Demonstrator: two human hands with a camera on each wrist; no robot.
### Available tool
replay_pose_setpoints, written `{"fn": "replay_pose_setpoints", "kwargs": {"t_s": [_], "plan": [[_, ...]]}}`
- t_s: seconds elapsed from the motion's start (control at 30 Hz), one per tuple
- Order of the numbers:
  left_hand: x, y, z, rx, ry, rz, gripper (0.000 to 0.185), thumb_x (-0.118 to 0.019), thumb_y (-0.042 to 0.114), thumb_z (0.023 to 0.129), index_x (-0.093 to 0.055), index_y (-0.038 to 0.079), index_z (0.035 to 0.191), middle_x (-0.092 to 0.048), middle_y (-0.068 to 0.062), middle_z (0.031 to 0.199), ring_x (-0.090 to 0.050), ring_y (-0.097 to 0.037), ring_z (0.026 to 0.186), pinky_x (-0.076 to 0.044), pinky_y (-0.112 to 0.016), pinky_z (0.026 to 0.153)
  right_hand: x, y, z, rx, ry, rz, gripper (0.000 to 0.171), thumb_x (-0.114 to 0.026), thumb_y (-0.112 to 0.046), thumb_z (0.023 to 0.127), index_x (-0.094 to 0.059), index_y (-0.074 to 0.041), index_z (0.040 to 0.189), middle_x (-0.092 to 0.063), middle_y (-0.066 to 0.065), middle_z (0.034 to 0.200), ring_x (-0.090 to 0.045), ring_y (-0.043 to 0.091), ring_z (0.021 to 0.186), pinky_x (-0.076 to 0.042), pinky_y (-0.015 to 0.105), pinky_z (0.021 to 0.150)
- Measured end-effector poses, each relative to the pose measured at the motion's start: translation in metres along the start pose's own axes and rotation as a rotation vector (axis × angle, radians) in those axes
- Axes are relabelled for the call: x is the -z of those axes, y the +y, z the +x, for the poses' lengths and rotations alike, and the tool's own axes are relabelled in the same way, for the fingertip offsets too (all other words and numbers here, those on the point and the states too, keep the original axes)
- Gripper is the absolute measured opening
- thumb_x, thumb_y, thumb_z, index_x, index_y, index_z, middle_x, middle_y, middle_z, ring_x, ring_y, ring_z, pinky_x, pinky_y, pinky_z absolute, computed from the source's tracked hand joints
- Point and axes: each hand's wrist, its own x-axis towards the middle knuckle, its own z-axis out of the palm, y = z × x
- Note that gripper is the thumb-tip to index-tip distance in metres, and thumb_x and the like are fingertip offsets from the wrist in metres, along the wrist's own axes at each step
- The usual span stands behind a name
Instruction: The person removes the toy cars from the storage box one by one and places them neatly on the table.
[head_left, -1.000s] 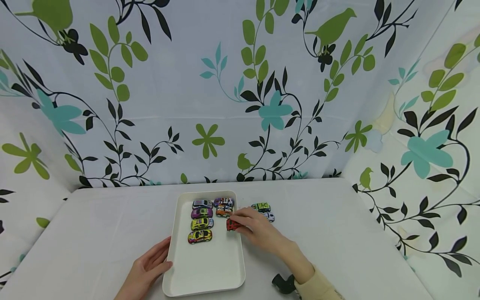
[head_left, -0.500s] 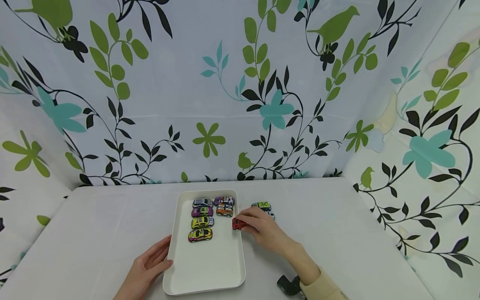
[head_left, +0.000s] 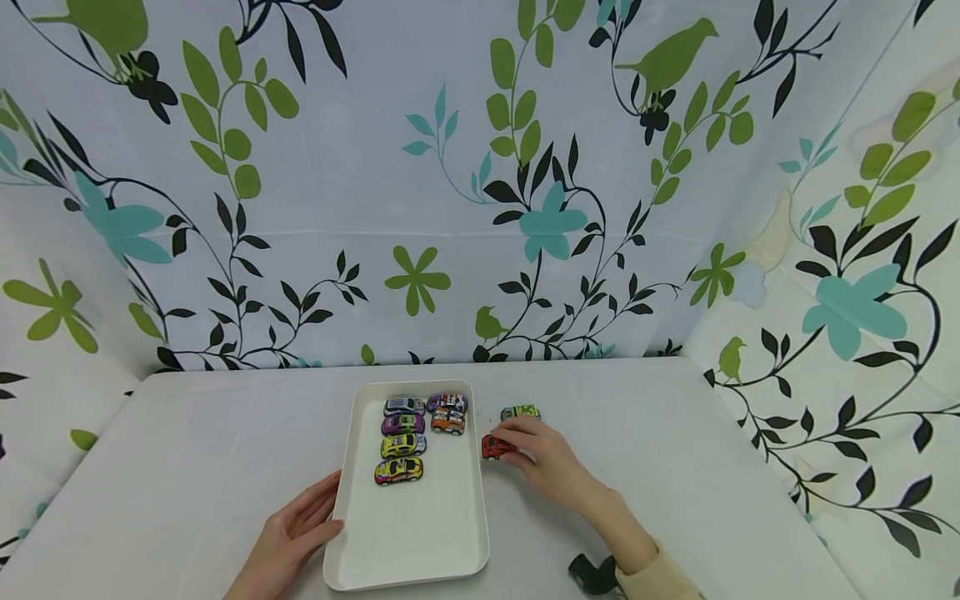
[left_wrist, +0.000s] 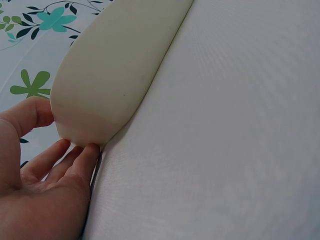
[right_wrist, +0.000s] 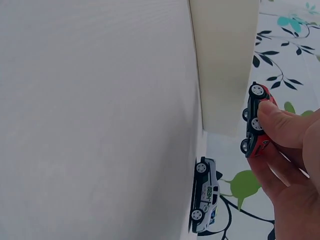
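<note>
1. The left hand (head_left: 294, 533) grips the white tray's near-left side, thumb hooked over the rim and fingers against the outer wall; its forearm is cut off at the near edge.
2. The white tray (head_left: 408, 533) lies on the white table (head_left: 187, 483). Along its far left I see a column of toy cars: a silver car (head_left: 405, 407), a purple car (head_left: 403, 425), a yellow car (head_left: 403, 446) and, nearest, a multicoloured car (head_left: 399, 471).
3. Just right of them are a purple-and-white car (head_left: 447, 403) and, nearer, an orange car (head_left: 447, 422); their printed markings are too small to read.
4. The red car (head_left: 493, 447) is off the table, just right of the tray, its right end covered by fingers.
5. The right hand (head_left: 553, 469) pinches it between thumb and fingers.
6. Beyond sits a green car (head_left: 521, 412), partly covered by that hand. A white car (right_wrist: 204, 195) stands on the table in the right wrist view; from the head view the hand hides it.
7. Near right, a black object (head_left: 592, 575) by the sleeve (head_left: 656, 575) is hard to identify.
</note>
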Motion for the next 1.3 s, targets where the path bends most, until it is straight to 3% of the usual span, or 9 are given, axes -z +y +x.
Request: {"fn": "replay_pose_setpoints", "kwargs": {"t_s": [0.33, 0.67, 1.1, 1.3], "plan": [[0.000, -0.001, 0.000, -0.030, -0.011, -0.019, 0.070, -0.067, 0.008, 0.094, -0.032, -0.001, 0.154, -0.031, -0.022, 0.159, -0.049, 0.017, 0.115, -0.049, -0.011, 0.094, 0.006, 0.015, -0.013, -0.073, -0.021, 0.041, 0.036, -0.079, -0.006, 0.082, -0.072, -0.006, 0.117, -0.069, 0.008, 0.118, -0.065, 0.025, 0.110, -0.058, 0.038, 0.092], [0.000, 0.002, -0.001, -0.005, -0.009, -0.008, 0.071, -0.067, 0.010, 0.095, -0.030, 0.000, 0.155, -0.029, -0.022, 0.160, -0.048, 0.017, 0.115, -0.050, -0.013, 0.095, 0.008, 0.030, -0.025, -0.113, -0.026, 0.044, 0.036, -0.081, -0.006, 0.080, -0.074, -0.009, 0.115, -0.071, 0.005, 0.114, -0.066, 0.025, 0.108, -0.056, 0.044, 0.094], [-0.001, 0.004, -0.002, -0.015, -0.013, 0.003, 0.072, -0.067, 0.010, 0.094, -0.030, -0.002, 0.154, -0.029, -0.022, 0.159, -0.049, 0.017, 0.114, -0.049, -0.012, 0.094, 0.007, 0.038, -0.035, -0.178, -0.014, 0.084, 0.035, -0.082, -0.007, 0.079, -0.075, -0.011, 0.113, -0.072, 0.003, 0.113, -0.066, 0.023, 0.108, -0.056, 0.041, 0.094], [-0.001, 0.004, -0.002, 0.002, -0.008, 0.003, 0.072, -0.067, 0.010, 0.094, -0.030, -0.001, 0.155, -0.029, -0.022, 0.160, -0.049, 0.018, 0.114, -0.049, -0.012, 0.094, 0.006, 0.040, -0.037, -0.161, -0.001, 0.091, 0.035, -0.083, -0.007, 0.078, -0.075, -0.012, 0.113, -0.072, 0.002, 0.113, -0.066, 0.022, 0.108, -0.056, 0.040, 0.094]]}}
